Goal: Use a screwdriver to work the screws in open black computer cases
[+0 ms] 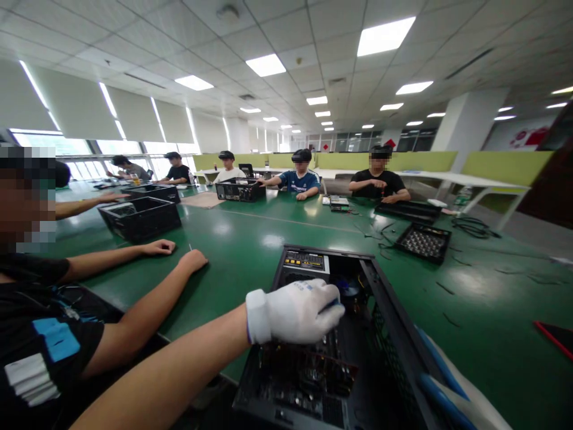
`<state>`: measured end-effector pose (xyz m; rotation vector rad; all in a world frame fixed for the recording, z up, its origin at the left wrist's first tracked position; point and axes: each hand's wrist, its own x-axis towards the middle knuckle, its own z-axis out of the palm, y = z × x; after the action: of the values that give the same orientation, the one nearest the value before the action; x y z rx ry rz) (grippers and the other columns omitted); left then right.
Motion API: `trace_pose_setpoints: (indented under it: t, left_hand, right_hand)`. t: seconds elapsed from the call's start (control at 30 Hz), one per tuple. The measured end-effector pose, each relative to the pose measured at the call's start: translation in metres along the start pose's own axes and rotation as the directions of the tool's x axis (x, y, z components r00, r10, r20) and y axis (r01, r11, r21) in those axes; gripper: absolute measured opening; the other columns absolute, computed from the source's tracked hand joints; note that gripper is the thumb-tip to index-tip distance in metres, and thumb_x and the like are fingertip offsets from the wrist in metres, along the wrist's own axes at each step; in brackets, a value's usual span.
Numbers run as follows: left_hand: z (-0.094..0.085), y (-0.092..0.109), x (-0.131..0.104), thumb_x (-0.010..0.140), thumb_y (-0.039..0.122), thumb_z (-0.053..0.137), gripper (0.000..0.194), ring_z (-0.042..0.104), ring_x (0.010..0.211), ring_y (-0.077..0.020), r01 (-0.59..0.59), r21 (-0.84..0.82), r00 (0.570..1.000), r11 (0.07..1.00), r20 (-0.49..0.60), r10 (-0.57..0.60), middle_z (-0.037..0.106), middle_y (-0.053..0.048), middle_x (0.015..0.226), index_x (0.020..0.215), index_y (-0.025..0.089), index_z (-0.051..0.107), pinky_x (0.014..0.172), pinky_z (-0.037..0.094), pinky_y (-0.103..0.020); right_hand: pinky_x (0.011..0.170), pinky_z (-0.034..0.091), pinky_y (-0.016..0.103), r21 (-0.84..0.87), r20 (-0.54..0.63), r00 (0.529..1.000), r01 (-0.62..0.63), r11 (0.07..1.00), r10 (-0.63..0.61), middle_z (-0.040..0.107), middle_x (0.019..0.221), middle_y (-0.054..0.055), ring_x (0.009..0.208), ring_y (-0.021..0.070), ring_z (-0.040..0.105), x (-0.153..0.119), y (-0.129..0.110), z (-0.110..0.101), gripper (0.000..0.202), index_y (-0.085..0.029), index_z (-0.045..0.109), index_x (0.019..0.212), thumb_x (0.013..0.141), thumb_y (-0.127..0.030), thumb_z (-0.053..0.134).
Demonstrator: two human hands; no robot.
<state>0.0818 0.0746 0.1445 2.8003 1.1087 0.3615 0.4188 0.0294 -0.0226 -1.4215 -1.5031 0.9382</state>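
Observation:
An open black computer case (394,310) lies on the green table (233,233), its inside facing up. Over its upper part is my left hand (304,310), in a white glove, with the fingers curled together; whatever they hold, if anything, is hidden. Just above that hand sits the power supply (307,263) with its label. A dark fan (347,286) shows to the right of the fingers. Lower in the case is a circuit board (313,373). My right hand (456,382), gloved in white and blue, is at the case's right side, fingers apart and partly out of frame.
At the left, a person's bare forearms (147,298) rest on the table near another open case (138,218). Several people sit across. A black tray of small parts (423,242), loose cables (477,227) and a red-edged object (555,337) lie to the right.

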Motion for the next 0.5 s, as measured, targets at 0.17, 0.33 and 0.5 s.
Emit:
trace_pose_setpoints:
  t: [0.17, 0.33, 0.5]
  left_hand:
    - [-0.021, 0.024, -0.062, 0.105, 0.025, 0.042, 0.013, 0.065, 0.088, -0.0201, -0.069, 0.022, 0.997, 0.997, -0.029, 0.069, 0.067, -0.007, 0.109, 0.104, 0.022, 0.054, 0.081, 0.052, -0.033]
    - [-0.019, 0.032, -0.098, 0.101, 0.031, 0.049, 0.010, 0.065, 0.081, -0.0189, 0.130, -0.003, 0.991, 0.992, -0.031, -0.130, 0.067, -0.004, 0.102, 0.098, 0.024, 0.056, 0.072, 0.052, -0.032]
    - [-0.006, 0.022, -0.102, 0.097, 0.049, 0.059, 0.027, 0.070, 0.093, -0.0286, 0.324, 0.045, 0.946, 0.945, -0.026, -0.323, 0.068, -0.007, 0.107, 0.106, 0.024, 0.062, 0.082, 0.058, -0.043]
  right_hand:
    - [0.127, 0.026, 0.057, 0.215, 0.096, 0.995, 0.008, 0.977, -0.029, 0.051, 0.159, 0.007, 0.152, 0.0387, 0.038, 0.023, -0.049, 0.025, 0.085, -0.032, 0.046, 0.160, 0.083, -0.057, 0.072]
    - [0.124, 0.035, 0.057, 0.354, 0.236, 0.964, 0.035, 0.935, -0.125, 0.057, 0.156, 0.005, 0.148, 0.0346, 0.047, 0.039, -0.106, 0.080, 0.076, -0.034, 0.041, 0.161, 0.092, -0.051, 0.067]
    - [0.126, 0.033, 0.052, 0.449, 0.320, 0.898, 0.138, 0.883, -0.303, 0.055, 0.157, 0.006, 0.145, 0.0302, 0.051, 0.075, -0.137, 0.145, 0.071, -0.028, 0.038, 0.162, 0.099, -0.048, 0.063]
